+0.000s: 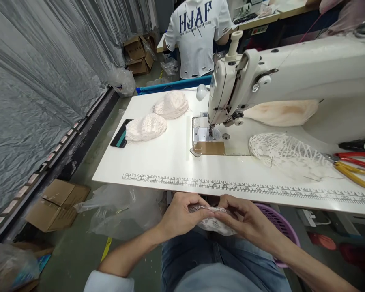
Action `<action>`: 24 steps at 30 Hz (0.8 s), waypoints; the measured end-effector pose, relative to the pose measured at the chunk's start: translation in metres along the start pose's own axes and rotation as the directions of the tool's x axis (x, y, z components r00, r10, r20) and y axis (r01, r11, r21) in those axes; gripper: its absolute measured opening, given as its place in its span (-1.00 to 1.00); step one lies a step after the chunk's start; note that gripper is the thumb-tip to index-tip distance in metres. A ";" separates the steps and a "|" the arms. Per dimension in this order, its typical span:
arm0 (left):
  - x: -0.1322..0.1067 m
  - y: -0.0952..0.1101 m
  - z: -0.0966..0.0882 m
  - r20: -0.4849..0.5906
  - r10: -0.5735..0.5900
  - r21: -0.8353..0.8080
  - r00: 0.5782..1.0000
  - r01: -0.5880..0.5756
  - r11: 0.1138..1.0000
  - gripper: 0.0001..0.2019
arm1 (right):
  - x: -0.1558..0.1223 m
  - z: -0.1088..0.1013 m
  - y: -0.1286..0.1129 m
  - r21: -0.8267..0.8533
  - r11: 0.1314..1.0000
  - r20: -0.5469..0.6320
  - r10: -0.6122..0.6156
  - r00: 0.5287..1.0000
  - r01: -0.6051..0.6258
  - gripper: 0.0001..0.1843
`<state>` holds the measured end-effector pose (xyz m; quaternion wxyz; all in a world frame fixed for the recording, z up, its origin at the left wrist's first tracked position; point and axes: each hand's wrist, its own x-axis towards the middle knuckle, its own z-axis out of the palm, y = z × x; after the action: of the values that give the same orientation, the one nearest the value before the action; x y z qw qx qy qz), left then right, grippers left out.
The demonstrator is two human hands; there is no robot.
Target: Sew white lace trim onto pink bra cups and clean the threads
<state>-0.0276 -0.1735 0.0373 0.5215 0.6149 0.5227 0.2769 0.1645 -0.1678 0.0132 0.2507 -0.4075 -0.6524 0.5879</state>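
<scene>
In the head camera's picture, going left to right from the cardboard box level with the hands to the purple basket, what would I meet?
Cardboard box, translucent plastic, left fingers, pale lacy piece, right fingers, purple basket.

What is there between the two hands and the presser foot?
In the head view: the printed ruler, plain white tabletop, a brown strip and the metal plate, in that order from the hands.

The bare left hand (181, 213) and right hand (246, 217) partly hide the white lace fabric (215, 225), and the right edge crops the white sewing machine (310, 75).
</scene>
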 end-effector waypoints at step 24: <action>0.229 0.040 -0.059 0.327 -0.063 0.420 0.943 -0.086 0.903 -0.89 | 0.118 -0.125 0.012 -0.880 0.212 0.197 -0.650 0.734 0.425 -0.68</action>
<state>0.0033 0.0645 0.0457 0.4525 0.7553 0.4715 0.0506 0.2041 -0.0001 0.0061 0.2560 -0.2810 -0.9247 -0.0185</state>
